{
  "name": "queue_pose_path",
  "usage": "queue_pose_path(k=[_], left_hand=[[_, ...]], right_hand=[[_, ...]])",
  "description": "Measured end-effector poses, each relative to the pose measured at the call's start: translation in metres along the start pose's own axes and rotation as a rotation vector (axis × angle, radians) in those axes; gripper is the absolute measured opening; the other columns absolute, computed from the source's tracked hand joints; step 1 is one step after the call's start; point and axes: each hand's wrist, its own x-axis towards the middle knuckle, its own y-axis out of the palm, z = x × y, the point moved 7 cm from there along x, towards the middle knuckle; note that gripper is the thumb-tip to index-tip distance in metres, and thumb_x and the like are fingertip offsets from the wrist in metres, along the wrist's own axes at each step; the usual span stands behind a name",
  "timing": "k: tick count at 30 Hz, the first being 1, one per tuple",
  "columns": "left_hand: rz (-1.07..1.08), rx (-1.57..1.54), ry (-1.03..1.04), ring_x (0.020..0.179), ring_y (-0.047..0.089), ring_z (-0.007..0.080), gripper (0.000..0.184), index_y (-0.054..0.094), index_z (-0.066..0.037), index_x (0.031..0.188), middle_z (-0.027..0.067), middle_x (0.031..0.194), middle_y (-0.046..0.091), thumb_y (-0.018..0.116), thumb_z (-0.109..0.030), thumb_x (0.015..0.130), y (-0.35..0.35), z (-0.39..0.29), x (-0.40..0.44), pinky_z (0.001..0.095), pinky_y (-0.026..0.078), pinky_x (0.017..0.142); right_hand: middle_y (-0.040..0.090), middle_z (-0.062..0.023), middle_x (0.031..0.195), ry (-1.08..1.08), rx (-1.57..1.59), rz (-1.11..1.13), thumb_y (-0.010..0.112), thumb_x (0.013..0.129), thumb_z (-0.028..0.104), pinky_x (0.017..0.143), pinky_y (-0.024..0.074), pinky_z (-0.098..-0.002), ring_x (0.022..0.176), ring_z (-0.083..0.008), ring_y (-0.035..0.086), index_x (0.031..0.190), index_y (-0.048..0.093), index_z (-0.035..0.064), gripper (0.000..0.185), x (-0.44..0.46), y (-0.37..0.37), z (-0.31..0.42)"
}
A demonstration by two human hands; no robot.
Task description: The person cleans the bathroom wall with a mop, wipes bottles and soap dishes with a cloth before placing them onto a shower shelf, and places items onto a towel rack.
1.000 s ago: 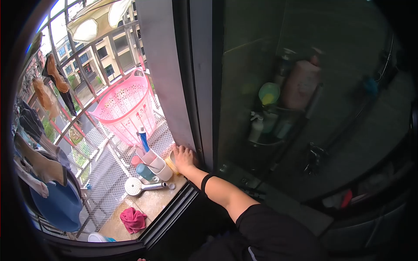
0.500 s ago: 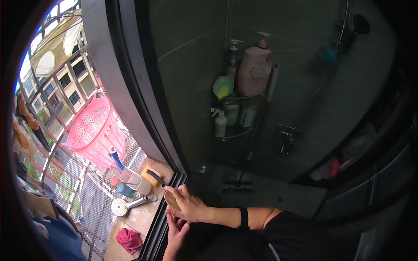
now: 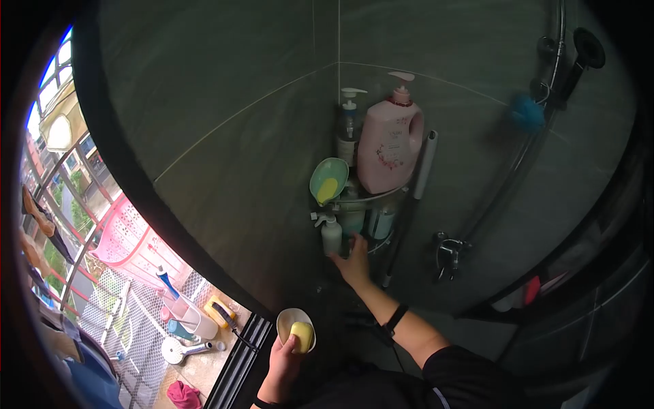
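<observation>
At the lower middle, my left hand grips a pale oval soap dish, its thumb on the yellow bar of soap lying inside. My right hand is stretched out to the corner shelf with thumb and fingers apart, holding nothing. It is just below and beside a white spray bottle on the lower tier; whether the fingers touch it I cannot tell. Close by on that tier stand a greenish bottle and a pale container.
The upper tier holds a large pink pump bottle, a dark pump bottle and a green leaf-shaped dish. A pole leans beside it. On the window ledge lie a shower head, a yellow brush and a pink cloth.
My right hand has left the soap dish and moved up and right to the shelf. The yellow soap now shows in the dish. My view has swung right, towards the shower corner.
</observation>
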Motion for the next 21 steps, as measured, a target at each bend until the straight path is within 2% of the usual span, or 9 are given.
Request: queue_pose_path(k=[2, 4, 8, 12, 13, 15, 16, 18, 21], left_hand=[[-0.035, 0.023, -0.036, 0.102, 0.061, 0.0236, 0.038, 0.046, -0.005, 0.132, 0.0107, 0.119, 0.059, 0.053, -0.019, 0.098, 0.001, 0.003, 0.005, 0.0376, 0.053, 0.079], [-0.046, 0.017, -0.025, 0.098, 0.061, 0.0233, 0.037, 0.046, -0.006, 0.132, 0.0111, 0.119, 0.059, 0.052, -0.022, 0.099, 0.002, 0.004, 0.011, 0.037, 0.053, 0.067], [-0.025, 0.001, 0.021, 0.098, 0.061, 0.0221, 0.042, 0.043, -0.008, 0.134, 0.0096, 0.118, 0.059, 0.057, -0.017, 0.096, -0.001, 0.0, 0.02, 0.0348, 0.053, 0.068], [-0.086, 0.076, -0.021, 0.099, 0.061, 0.0218, 0.049, 0.04, -0.009, 0.136, 0.0088, 0.118, 0.059, 0.06, -0.011, 0.092, 0.012, -0.01, 0.027, 0.0346, 0.053, 0.068], [-0.028, 0.064, -0.005, 0.101, 0.061, 0.021, 0.049, 0.04, -0.009, 0.137, 0.0088, 0.12, 0.058, 0.059, -0.009, 0.092, 0.017, -0.012, 0.036, 0.0341, 0.053, 0.071], [-0.009, 0.143, -0.02, 0.102, 0.06, 0.0204, 0.048, 0.04, -0.009, 0.137, 0.0088, 0.121, 0.057, 0.058, -0.008, 0.092, 0.022, -0.008, 0.06, 0.0335, 0.053, 0.073], [0.008, 0.181, -0.022, 0.102, 0.06, 0.0201, 0.048, 0.04, -0.009, 0.137, 0.0088, 0.122, 0.057, 0.058, -0.008, 0.093, 0.029, -0.009, 0.074, 0.0331, 0.053, 0.074], [-0.097, 0.25, -0.053, 0.103, 0.06, 0.0188, 0.045, 0.041, -0.007, 0.136, 0.0087, 0.121, 0.057, 0.058, -0.01, 0.094, 0.053, -0.011, 0.103, 0.0319, 0.053, 0.077], [-0.086, 0.255, -0.047, 0.103, 0.059, 0.0168, 0.043, 0.043, -0.004, 0.132, 0.0086, 0.12, 0.058, 0.06, -0.015, 0.094, 0.064, 0.015, 0.175, 0.0319, 0.054, 0.077]], right_hand=[[0.054, -0.0197, 0.111, -0.078, -0.21, -0.123, 0.084, 0.069, 0.022, 0.088, 0.0475, -0.0451, 0.102, -0.0348, 0.056, 0.127, 0.046, -0.0001, 0.073, 0.034, 0.014, -0.016], [0.054, -0.0217, 0.113, -0.059, -0.234, -0.062, 0.083, 0.068, 0.022, 0.089, 0.0455, -0.0469, 0.103, -0.0383, 0.055, 0.124, 0.046, -0.0006, 0.071, 0.054, 0.036, -0.022], [0.055, -0.0245, 0.11, 0.002, -0.171, 0.033, 0.08, 0.068, 0.017, 0.093, 0.0427, -0.0477, 0.104, -0.0423, 0.053, 0.116, 0.049, -0.002, 0.06, 0.069, 0.065, -0.028], [0.056, -0.0255, 0.106, -0.04, -0.28, -0.002, 0.077, 0.067, 0.012, 0.088, 0.0448, -0.0495, 0.103, -0.0456, 0.053, 0.113, 0.051, -0.004, 0.056, 0.079, 0.061, -0.068], [0.056, -0.0256, 0.104, -0.031, -0.334, 0.012, 0.076, 0.067, 0.011, 0.088, 0.0444, -0.0498, 0.103, -0.0457, 0.052, 0.112, 0.051, -0.0049, 0.054, 0.082, 0.054, -0.087], [0.056, -0.0255, 0.105, -0.106, -0.311, -0.137, 0.075, 0.068, 0.01, 0.089, 0.0422, -0.0491, 0.102, -0.045, 0.052, 0.109, 0.051, -0.006, 0.051, 0.089, 0.009, -0.074], [0.056, -0.0258, 0.106, -0.108, -0.33, -0.134, 0.075, 0.068, 0.009, 0.09, 0.0422, -0.0488, 0.103, -0.0452, 0.052, 0.11, 0.051, -0.0059, 0.051, 0.094, 0.0, -0.083], [0.055, -0.0265, 0.106, -0.116, -0.368, -0.133, 0.075, 0.07, 0.009, 0.091, 0.0422, -0.0482, 0.103, -0.0455, 0.052, 0.112, 0.05, -0.0057, 0.051, 0.103, -0.015, -0.098], [0.056, -0.024, 0.105, -0.109, -0.379, -0.013, 0.074, 0.074, 0.009, 0.091, 0.0425, -0.0476, 0.102, -0.0432, 0.053, 0.113, 0.049, -0.0039, 0.048, 0.107, -0.019, -0.101]])
